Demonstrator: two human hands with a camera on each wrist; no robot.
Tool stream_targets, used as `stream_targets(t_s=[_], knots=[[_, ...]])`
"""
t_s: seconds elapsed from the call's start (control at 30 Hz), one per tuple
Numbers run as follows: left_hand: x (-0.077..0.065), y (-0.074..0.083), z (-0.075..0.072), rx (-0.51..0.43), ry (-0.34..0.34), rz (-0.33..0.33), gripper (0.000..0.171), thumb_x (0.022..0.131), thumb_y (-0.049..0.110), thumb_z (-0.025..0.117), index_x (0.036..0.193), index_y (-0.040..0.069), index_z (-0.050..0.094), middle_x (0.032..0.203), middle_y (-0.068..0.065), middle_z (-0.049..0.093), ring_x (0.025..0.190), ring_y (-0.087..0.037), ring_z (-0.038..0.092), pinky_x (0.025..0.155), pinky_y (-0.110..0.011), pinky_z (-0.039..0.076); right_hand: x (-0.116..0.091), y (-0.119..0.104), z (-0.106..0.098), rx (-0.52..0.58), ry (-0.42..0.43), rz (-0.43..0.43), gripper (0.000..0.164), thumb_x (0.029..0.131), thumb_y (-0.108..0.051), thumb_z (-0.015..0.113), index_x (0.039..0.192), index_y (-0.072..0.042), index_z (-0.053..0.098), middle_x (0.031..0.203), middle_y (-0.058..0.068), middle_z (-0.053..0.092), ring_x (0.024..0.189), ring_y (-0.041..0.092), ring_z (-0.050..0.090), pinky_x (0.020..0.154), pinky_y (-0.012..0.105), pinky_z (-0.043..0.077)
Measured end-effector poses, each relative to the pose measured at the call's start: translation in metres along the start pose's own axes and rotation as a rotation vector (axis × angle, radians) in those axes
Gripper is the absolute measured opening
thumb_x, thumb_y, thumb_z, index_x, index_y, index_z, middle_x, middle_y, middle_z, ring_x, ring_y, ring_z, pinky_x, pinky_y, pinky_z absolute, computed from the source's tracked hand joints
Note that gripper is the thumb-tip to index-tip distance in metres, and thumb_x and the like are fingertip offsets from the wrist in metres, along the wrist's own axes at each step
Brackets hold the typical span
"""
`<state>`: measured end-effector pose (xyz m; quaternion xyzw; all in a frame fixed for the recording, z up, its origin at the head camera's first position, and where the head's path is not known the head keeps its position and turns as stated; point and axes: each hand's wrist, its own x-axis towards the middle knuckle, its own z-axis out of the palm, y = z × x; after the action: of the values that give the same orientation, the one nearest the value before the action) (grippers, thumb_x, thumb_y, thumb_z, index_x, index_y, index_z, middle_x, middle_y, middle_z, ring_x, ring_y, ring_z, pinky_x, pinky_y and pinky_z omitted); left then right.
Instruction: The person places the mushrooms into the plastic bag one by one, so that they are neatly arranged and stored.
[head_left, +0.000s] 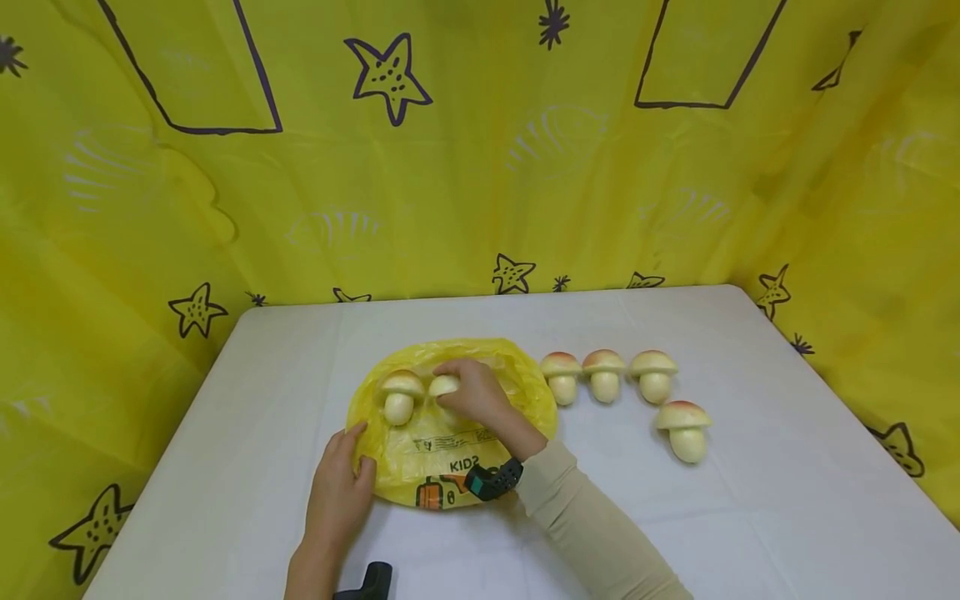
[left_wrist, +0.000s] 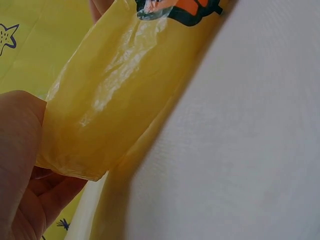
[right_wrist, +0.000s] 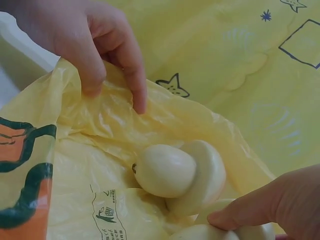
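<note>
A yellow plastic bag (head_left: 393,477) with printed pictures lies on the table, its mouth spread wide. My left hand (head_left: 339,487) holds its near-left rim, thumb and fingers on either side of the film (left_wrist: 115,105) in the left wrist view. Inside the bag, one toy mushroom (head_left: 398,407) with a cream stem and cap lies at the left. Just right of it, my right hand (head_left: 480,396) grips a second mushroom (head_left: 442,385), partly covered by the fingers. The right wrist view shows both, the free mushroom (right_wrist: 165,170) beside the held mushroom (right_wrist: 202,232).
Right of the bag, a row of three mushrooms (head_left: 603,375) lies on the white table (head_left: 225,467), with another mushroom (head_left: 685,432) nearer. A yellow patterned curtain (head_left: 465,167) surrounds the table. A black object (head_left: 373,581) shows by the left forearm.
</note>
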<state>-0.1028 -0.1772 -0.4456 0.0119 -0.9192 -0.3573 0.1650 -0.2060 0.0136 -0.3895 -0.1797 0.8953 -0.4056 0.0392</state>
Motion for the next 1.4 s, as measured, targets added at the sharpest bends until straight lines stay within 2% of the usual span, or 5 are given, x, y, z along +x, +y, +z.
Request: stream_targets(t_s=[0.37, 0.6, 0.8, 1.13, 1.4], knots=[[0.002, 0.001, 0.0, -0.001, -0.007, 0.003, 0.041, 0.084, 0.001, 0.05, 0.124, -0.004, 0.051, 0.12, -0.02, 0.05, 0.114, -0.035, 0.046, 0.094, -0.049, 0.037, 0.008, 0.003, 0.006, -0.016, -0.011, 0.0, 0.038, 0.077, -0.006, 0.07, 0.114, -0.002, 0.064, 0.112, 0.012, 0.061, 0.098, 0.028, 0.057, 0.075, 0.036, 0.05], [0.002, 0.001, 0.001, 0.001, 0.017, 0.025, 0.041, 0.082, 0.0, 0.05, 0.123, -0.004, 0.052, 0.12, -0.021, 0.05, 0.115, -0.036, 0.046, 0.094, -0.049, 0.037, 0.014, 0.005, 0.008, -0.031, -0.008, 0.021, 0.037, 0.077, -0.011, 0.072, 0.113, -0.004, 0.064, 0.111, 0.01, 0.062, 0.097, 0.027, 0.058, 0.075, 0.036, 0.05], [0.002, 0.002, 0.0, 0.0, 0.009, 0.016, 0.041, 0.083, 0.0, 0.049, 0.123, -0.005, 0.052, 0.12, -0.021, 0.05, 0.114, -0.036, 0.046, 0.093, -0.05, 0.037, 0.015, 0.004, 0.009, -0.027, 0.0, 0.027, 0.039, 0.078, -0.009, 0.071, 0.115, -0.003, 0.063, 0.113, 0.011, 0.061, 0.099, 0.027, 0.058, 0.076, 0.035, 0.05], [0.001, 0.001, -0.001, 0.001, 0.019, 0.023, 0.04, 0.082, 0.0, 0.05, 0.122, -0.004, 0.052, 0.119, -0.021, 0.051, 0.113, -0.036, 0.047, 0.093, -0.049, 0.037, 0.016, 0.006, 0.014, -0.038, 0.028, 0.009, 0.038, 0.079, -0.011, 0.071, 0.116, -0.003, 0.063, 0.112, 0.011, 0.061, 0.097, 0.027, 0.058, 0.072, 0.034, 0.051], [0.0, 0.0, -0.001, -0.001, 0.0, 0.004, 0.041, 0.083, 0.0, 0.049, 0.124, -0.004, 0.051, 0.121, -0.02, 0.05, 0.115, -0.035, 0.046, 0.094, -0.049, 0.036, 0.016, 0.006, 0.015, -0.054, 0.04, -0.012, 0.037, 0.079, -0.011, 0.07, 0.114, -0.003, 0.063, 0.111, 0.012, 0.061, 0.097, 0.028, 0.057, 0.072, 0.035, 0.05]])
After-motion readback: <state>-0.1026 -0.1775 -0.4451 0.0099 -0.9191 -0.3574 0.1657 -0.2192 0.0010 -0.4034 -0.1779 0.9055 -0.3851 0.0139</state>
